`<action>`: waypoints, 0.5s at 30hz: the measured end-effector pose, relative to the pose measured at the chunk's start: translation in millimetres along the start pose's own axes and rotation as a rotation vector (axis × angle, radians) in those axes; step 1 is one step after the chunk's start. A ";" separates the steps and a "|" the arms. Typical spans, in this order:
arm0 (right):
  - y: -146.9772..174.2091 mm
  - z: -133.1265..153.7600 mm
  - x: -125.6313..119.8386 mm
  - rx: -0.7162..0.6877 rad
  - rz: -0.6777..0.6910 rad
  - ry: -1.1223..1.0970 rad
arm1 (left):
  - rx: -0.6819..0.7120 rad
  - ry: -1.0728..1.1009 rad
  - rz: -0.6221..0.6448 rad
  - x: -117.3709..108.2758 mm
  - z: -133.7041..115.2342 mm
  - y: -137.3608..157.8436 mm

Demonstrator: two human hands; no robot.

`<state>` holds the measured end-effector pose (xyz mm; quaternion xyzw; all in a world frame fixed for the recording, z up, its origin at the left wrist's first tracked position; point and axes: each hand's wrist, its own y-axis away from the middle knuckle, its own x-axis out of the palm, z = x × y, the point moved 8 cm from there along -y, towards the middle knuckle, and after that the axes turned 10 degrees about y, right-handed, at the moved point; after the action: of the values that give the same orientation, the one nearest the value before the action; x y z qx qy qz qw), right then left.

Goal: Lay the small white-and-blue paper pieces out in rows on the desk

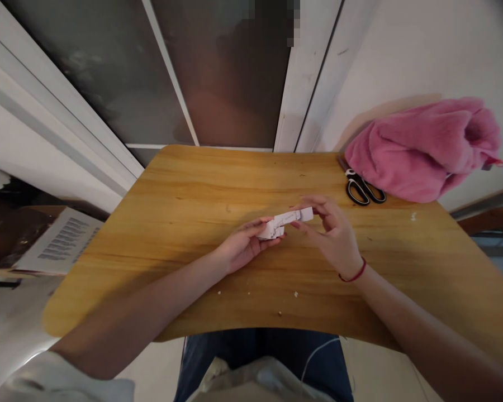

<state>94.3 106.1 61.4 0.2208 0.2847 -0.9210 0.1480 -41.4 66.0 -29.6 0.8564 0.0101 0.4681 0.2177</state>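
Over the middle of the wooden table (pixel 184 201), both hands meet at a small white piece of folded paper or thin card (pixel 285 219) with faint grey printed lines. My left hand (pixel 245 245) grips its lower left part, thumb on top and fingers beneath. At its upper right end, my right hand (pixel 333 229) pinches a strip between thumb and fingers; a red cord circles that wrist. The strip slants up to the right from the part in the left hand. Whether the two parts are one piece, I cannot tell.
Black-handled scissors (pixel 362 187) lie at the table's back right, their blades partly under a pink plush cloth item (pixel 427 148). Small white crumbs (pixel 295 294) dot the near tabletop. A printed cardboard box (pixel 65 240) stands left of the table. Behind is a glass-panelled door (pixel 230 84).
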 end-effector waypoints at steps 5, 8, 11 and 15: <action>5.7 3.4 14.9 -0.012 0.079 0.069 | -0.097 0.062 0.017 6.1 8.0 3.1; 7.0 3.1 21.1 -0.011 0.113 0.099 | -0.090 0.075 0.057 8.9 7.6 3.7; 6.4 1.5 22.2 -0.003 0.131 0.107 | -0.079 0.071 0.055 8.2 7.1 3.9; 3.3 -0.3 15.5 0.008 0.106 0.108 | -0.081 0.088 0.021 5.9 6.8 4.8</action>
<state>82.4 101.4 52.1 0.2855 0.2763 -0.8998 0.1803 -33.5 60.5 -26.2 0.8255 -0.0082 0.5076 0.2468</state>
